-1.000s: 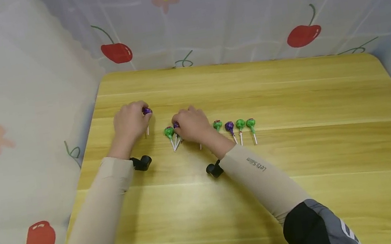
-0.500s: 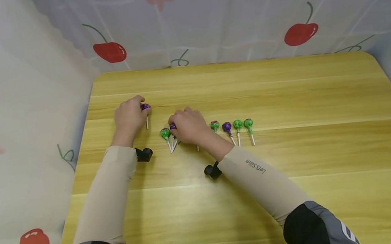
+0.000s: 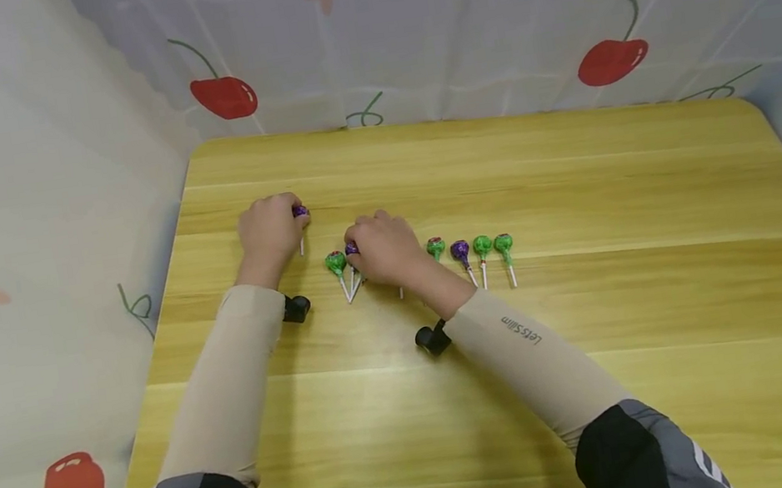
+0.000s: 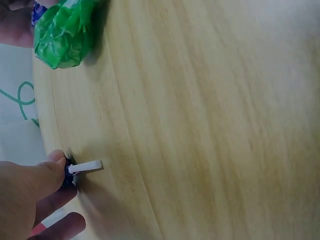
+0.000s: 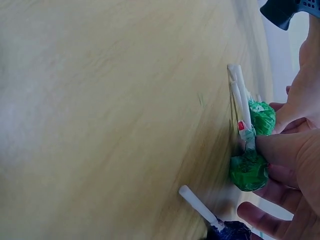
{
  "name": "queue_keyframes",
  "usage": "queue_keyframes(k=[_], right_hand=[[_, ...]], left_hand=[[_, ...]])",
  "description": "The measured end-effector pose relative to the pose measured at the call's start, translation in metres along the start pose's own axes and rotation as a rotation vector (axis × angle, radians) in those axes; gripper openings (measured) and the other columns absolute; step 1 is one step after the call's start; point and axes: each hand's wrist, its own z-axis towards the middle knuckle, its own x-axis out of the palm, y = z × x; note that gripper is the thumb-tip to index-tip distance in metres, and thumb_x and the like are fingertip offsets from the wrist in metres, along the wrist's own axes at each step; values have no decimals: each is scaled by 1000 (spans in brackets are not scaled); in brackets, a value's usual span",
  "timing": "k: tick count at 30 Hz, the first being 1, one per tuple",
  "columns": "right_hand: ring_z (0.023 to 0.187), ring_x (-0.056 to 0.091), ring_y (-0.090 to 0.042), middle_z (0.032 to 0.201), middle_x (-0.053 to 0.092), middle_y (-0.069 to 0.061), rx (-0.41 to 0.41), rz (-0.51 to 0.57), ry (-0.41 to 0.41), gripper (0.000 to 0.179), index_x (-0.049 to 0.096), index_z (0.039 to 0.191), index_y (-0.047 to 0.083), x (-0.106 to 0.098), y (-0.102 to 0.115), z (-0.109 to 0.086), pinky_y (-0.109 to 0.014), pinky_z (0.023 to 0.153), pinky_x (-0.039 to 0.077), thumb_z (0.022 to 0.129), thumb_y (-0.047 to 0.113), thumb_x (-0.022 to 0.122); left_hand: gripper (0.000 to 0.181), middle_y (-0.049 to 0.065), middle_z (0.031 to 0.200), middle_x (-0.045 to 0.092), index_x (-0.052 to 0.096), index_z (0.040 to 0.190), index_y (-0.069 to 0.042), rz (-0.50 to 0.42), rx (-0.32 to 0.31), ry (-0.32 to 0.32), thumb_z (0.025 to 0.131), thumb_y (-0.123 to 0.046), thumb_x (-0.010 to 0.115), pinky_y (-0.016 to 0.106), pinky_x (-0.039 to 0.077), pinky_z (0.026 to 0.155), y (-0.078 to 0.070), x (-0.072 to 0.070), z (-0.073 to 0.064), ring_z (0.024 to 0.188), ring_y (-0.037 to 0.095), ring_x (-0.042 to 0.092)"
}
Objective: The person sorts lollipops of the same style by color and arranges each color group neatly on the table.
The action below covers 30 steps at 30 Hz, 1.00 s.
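Observation:
My left hand (image 3: 270, 232) pinches a purple-wrapped lollipop (image 3: 300, 212) by its head, left of the row; its white stick points towards me. In the left wrist view, thumb and fingertips close round that purple lollipop (image 4: 69, 172). At the row's left end, my right hand (image 3: 386, 249) holds another purple lollipop (image 3: 351, 248) between thumb and finger. Beside it lies a green lollipop (image 3: 336, 263), their sticks crossing. The right wrist view shows a green lollipop (image 5: 249, 171) by the right thumb and a dark purple one (image 5: 231, 231) below; the hand covers part of the row.
Right of my right hand lie a green lollipop (image 3: 435, 248), a purple one (image 3: 460, 250) and two more green ones, including the end lollipop (image 3: 503, 244). They rest on a wooden table (image 3: 601, 331). A patterned curtain (image 3: 450, 33) hangs along the back and sides.
My left hand has shifted slightly right and away from me, carrying its purple lollipop nearer the row. The right hand and the lollipops in the row stay where they were.

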Motion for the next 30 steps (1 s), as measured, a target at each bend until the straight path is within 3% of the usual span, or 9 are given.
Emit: queue_keyframes(k=[7, 17, 30], right_hand=[[101, 56, -26, 109, 66, -1, 0, 29, 4, 24, 71, 116, 18, -3, -2, 0, -44, 83, 50, 99, 32, 61], [113, 57, -29, 123, 64, -5, 14, 39, 15, 30, 64, 126, 14, -8, -5, 4, -46, 94, 49, 102, 31, 55], [112, 57, -31, 119, 65, -7, 24, 27, -13, 29, 66, 122, 13, -19, -15, 17, -48, 93, 50, 101, 30, 56]], left_hand=[[23, 10, 105, 73, 70, 107, -11, -1, 6, 4, 97, -31, 65, 50, 51, 85, 0, -1, 2, 99, 34, 67], [20, 10, 104, 74, 72, 107, -12, 47, 20, 21, 95, -28, 67, 49, 53, 84, -1, -7, 3, 98, 34, 68], [20, 10, 101, 74, 73, 104, -12, 36, 27, 38, 95, -28, 67, 50, 52, 87, -4, -9, 2, 95, 33, 68]])
